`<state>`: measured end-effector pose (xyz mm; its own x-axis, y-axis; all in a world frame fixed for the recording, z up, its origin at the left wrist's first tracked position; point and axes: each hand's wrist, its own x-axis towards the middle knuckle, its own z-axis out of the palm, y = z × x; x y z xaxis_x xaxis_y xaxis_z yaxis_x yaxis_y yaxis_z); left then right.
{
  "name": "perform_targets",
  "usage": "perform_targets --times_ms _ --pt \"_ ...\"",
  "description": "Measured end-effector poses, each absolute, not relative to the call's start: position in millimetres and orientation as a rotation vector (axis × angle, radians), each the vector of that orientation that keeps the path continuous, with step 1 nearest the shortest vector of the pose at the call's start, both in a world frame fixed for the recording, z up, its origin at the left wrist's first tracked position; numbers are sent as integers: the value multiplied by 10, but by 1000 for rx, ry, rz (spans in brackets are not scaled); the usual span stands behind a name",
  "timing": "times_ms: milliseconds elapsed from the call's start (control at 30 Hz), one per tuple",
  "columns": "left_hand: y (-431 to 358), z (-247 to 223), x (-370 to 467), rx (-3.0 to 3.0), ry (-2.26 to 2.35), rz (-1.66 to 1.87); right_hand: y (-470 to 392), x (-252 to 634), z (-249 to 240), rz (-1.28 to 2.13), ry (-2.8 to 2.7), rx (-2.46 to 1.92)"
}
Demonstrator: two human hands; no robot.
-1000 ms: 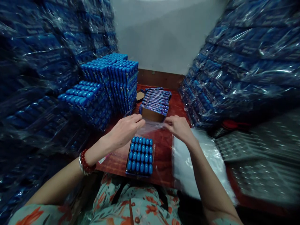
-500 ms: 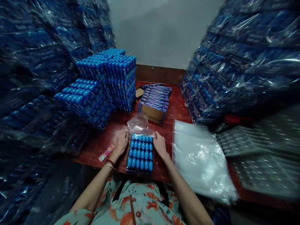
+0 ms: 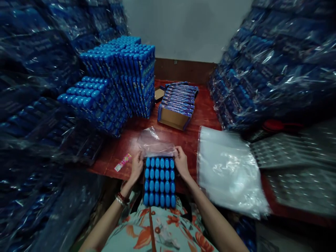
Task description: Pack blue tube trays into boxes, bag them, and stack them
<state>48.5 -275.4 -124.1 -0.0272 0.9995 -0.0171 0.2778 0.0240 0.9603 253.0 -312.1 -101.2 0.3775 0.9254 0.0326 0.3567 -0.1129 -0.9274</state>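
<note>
Close to my body sits a tray of glossy blue egg-shaped pieces (image 3: 159,182) in several rows, its near end reaching past the table's front edge. A clear plastic bag (image 3: 157,145) spreads beyond the tray's far end, its edge stretched between my hands. My left hand (image 3: 137,165) is closed at the bag's left corner, beside the tray. Opposite it, my right hand (image 3: 181,161) pinches the bag's right corner. How far the film covers the pieces I cannot tell.
Stacked blue trays (image 3: 136,80) stand at the left. An open cardboard box (image 3: 174,117) with a row of printed packs is at the back. Clear bags (image 3: 228,168) lie right, near clear moulded trays (image 3: 296,175). A pink sticker strip (image 3: 123,162) lies left. Wrapped packs (image 3: 278,70) tower at right.
The tray of blue pieces has come nearer my body, over the table edge. The film beyond it now stretches wider between my hands. The view has shifted slightly.
</note>
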Motion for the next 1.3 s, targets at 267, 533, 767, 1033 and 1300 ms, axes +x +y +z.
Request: perform_targets --times_ms 267,533,767,1033,1300 --pt "-2802 -1270 548 1256 1523 1131 -3221 2487 -1186 774 -972 -1753" --pt "-2905 -1044 298 1701 1628 564 -3572 2549 -953 982 -1209 -1908" --pt "-2659 -980 336 1671 1392 788 -3291 2700 -799 460 -1659 -1985" --pt "-2926 -754 261 1899 1283 877 -3528 2732 -638 696 -1664 -1562" --pt "-3951 -1109 -382 2301 1039 514 -4503 2618 -837 721 -1862 -1445"
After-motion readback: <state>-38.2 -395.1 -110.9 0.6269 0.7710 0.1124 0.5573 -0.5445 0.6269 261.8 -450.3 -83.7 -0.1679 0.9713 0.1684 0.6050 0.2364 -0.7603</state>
